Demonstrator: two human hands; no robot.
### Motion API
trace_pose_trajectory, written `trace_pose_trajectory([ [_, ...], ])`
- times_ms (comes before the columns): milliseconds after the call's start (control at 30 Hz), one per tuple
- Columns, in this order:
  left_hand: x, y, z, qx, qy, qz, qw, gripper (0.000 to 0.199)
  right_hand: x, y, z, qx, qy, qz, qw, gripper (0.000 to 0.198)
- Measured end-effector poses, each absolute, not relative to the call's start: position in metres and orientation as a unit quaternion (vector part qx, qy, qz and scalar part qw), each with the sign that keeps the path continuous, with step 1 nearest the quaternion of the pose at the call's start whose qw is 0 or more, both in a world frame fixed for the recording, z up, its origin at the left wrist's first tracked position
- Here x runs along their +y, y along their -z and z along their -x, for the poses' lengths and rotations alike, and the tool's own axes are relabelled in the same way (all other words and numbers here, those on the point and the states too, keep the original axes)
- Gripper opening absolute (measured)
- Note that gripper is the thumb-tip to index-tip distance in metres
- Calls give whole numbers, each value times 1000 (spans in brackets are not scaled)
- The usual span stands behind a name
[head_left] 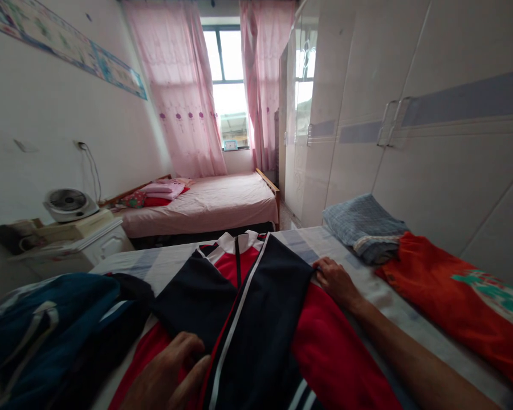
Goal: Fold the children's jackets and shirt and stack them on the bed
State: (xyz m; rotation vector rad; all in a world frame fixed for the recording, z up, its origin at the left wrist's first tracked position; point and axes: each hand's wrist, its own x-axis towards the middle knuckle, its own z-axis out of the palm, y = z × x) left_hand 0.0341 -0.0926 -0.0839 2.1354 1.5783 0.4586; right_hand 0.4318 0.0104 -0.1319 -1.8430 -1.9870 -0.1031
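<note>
A navy and red zip-up tracksuit jacket (265,302) with a white collar lies spread on the near bed, its collar pointing away from me. One navy part with a white stripe is folded over its front. My right hand (336,282) has its fingers closed on the jacket's right edge, where the navy fabric meets a red sleeve. Low on the left side, my left hand (166,370) rests over the jacket, thumb and fingers apart. Its fingertips are partly hidden from view.
Teal and black clothing (60,330) is heaped at left. Folded blue-grey fabric (363,222) and an orange garment (457,296) lie at right on the bed sheet (154,259). Beyond are another bed (214,202), a cabinet with a fan (68,204), and a white wardrobe (367,68).
</note>
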Motion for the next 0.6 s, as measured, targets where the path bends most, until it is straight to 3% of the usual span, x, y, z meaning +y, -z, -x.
trace_pose_trajectory([
  [133, -80, 96, -54, 619, -167, -726, 249, 35, 10, 136, -432, -718, 30, 659, 224, 23],
  [300, -73, 103, -54, 576, -219, -708, 344, 29, 13, 139, -437, -711, 30, 662, 237, 22],
  [433, -82, 102, -41, 609, -189, -752, 168, 31, 15, 140, -442, -703, 23, 666, 247, 21],
  [600, -97, 93, -53, 466, -198, -863, 1, 44, 1, 121, -422, -704, 44, 654, 274, 38],
])
